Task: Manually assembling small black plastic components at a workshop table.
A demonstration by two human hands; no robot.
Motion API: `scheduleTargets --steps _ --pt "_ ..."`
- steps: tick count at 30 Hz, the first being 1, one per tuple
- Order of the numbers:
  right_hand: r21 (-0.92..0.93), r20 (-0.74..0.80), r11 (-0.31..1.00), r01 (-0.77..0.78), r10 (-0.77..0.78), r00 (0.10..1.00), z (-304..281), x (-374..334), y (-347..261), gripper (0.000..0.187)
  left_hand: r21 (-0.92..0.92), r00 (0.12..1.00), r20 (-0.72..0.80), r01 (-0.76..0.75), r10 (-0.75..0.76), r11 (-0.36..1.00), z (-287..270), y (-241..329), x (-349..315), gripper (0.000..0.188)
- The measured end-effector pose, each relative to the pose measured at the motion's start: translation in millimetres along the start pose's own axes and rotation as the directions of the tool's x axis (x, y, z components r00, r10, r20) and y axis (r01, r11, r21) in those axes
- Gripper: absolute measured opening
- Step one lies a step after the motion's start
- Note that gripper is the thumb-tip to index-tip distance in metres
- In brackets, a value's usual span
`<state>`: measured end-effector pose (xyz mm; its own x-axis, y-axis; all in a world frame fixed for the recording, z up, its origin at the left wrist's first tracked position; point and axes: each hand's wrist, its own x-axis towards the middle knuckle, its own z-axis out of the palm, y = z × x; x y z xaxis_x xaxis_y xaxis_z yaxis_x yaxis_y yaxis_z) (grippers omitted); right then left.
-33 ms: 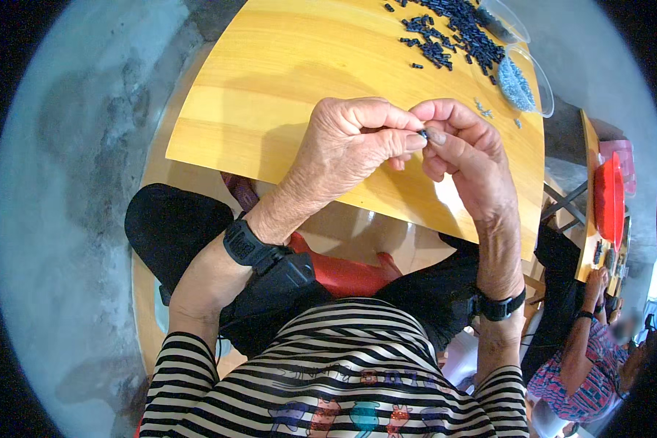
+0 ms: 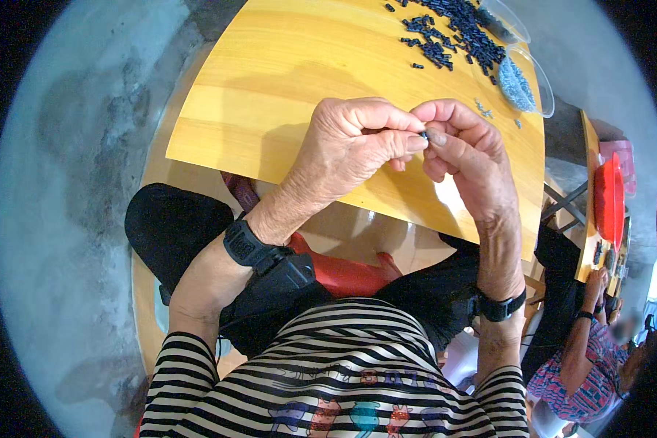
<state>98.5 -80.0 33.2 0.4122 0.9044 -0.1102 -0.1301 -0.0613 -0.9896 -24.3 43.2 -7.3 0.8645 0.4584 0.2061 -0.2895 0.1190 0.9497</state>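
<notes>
Over the near part of the yellow wooden table, my hands meet fingertip to fingertip. My left hand pinches a small dark cylindrical piece between thumb and forefinger; only its end shows. Against that end press the thumb and forefinger of my right hand, closed in a pinch; whatever is between them is hidden. Farther off lies a heap of similar dark cylindrical pieces. Beside it, a clear plastic tub holds many tiny pale-blue pieces. Several tiny pale pieces lie loose nearby.
A second clear tub stands at the far right table corner. Below the table edge is a red seat between my legs. At right, another person's arm reaches to a second table with a red basin. A grey wall runs along the left.
</notes>
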Motion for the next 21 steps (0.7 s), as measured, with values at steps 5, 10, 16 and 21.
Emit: scheduleTargets --steps 5,10,16,21 --pt "-0.085 0.0 0.996 -0.021 0.021 1.0 2.5 1.1 -2.0 0.018 0.088 0.999 -0.03 -0.013 0.016 0.996 0.4 1.4 -2.4 0.01" --pt "-0.019 0.015 0.997 -0.076 0.076 0.997 5.8 7.3 -1.2 0.019 0.065 0.999 -0.029 -0.035 0.037 0.997 -4.6 0.4 -1.2 0.008" --pt "-0.292 -0.196 0.953 0.083 -0.144 0.97 -26.6 50.4 8.0 0.017 -0.067 0.992 -0.062 0.103 -0.107 0.992 -9.6 1.5 -2.8 0.008" --pt "-0.884 -0.036 0.398 0.244 -0.58 0.814 -42.0 89.4 19.6 0.012 -0.071 0.993 -0.065 0.097 -0.101 0.993 -14.7 0.3 -1.8 0.009"
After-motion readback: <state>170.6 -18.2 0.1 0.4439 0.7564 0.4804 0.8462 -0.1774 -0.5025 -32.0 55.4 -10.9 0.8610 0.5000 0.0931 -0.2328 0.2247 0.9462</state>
